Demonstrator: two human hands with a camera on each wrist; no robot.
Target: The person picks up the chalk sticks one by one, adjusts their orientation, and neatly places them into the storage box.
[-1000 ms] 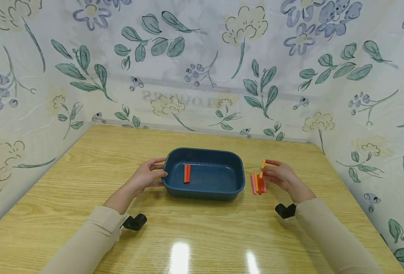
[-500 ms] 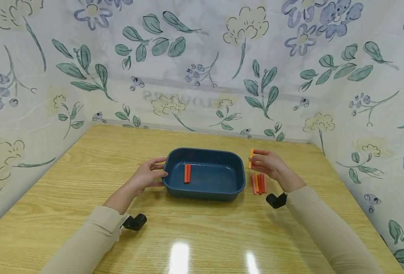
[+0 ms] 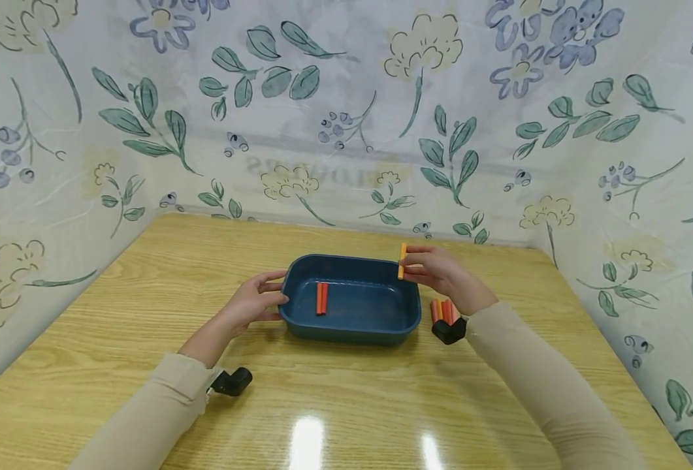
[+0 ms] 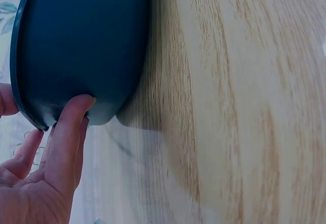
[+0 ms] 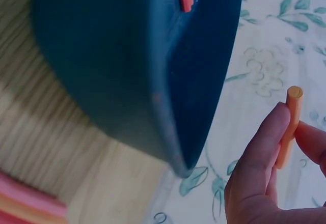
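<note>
My right hand pinches an orange chalk stick between thumb and fingers. In the head view that stick stands nearly upright, overlapping the back right rim of a dark blue rectangular tub. Two red chalk sticks lie side by side on the tub's floor, left of its middle. Against the tub's left end, my left hand rests with fingers spread and fairly straight; the left wrist view shows fingertips on the outer wall and others at the rim.
Right of the tub, several pink, orange and red chalk sticks lie in a row, partly hidden by the black wrist mount. Another black mount hangs below the left wrist. Flowered cloth walls the wooden table at back and sides.
My right hand has carried the orange chalk stick up and leftward, from over the row to the tub's back right rim. The left hand and tub have stayed put.
</note>
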